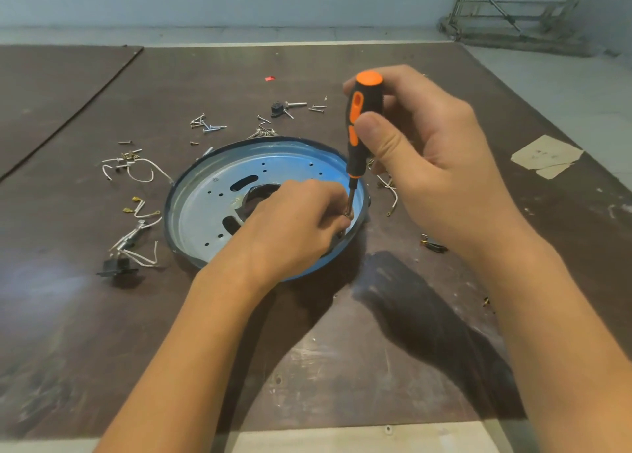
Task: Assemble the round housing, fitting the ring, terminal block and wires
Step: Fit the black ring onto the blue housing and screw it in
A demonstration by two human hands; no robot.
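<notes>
If the screwdriver [357, 134] gripped in the right hand [427, 151] tilts, its tip may slip off the screw [349, 215] pinched by the left hand [294, 220] inside the round housing [212, 192].

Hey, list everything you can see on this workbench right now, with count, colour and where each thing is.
round blue metal housing: one, blue, table centre
orange-and-black screwdriver: one, upright over the housing's right rim
small brass-coloured fastener: one, at the screwdriver tip
loose silver screws: many, scattered beyond the housing
white wires with terminals: several, left of the housing; one more on its right
small black plastic parts: two, one front left, one beyond the housing
red scrap: one, far centre
beige paper pieces: two, far right
dark brown table: one, under everything
left hand: fingers pinch the fastener
right hand: grips the screwdriver handle
</notes>
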